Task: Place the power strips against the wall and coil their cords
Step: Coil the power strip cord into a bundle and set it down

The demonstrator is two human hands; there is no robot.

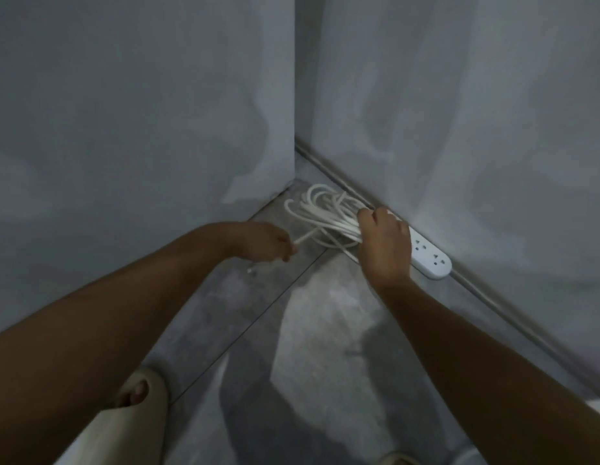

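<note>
A white power strip (429, 258) lies flat on the floor against the right wall (476, 112), its far end hidden behind my right hand (386, 246). Its white cord (320, 204) is looped into a loose coil in the corner where the two walls meet. My right hand is closed around the bundled loops next to the strip. My left hand (265, 241) pinches a free length of the same cord that runs up to the coil.
A grey wall (141, 112) stands on the left, and a thin pipe or rail (513, 313) runs along the base of the right wall. The floor is grey tile (325, 330). My foot in a beige slipper (137, 394) is at the bottom left.
</note>
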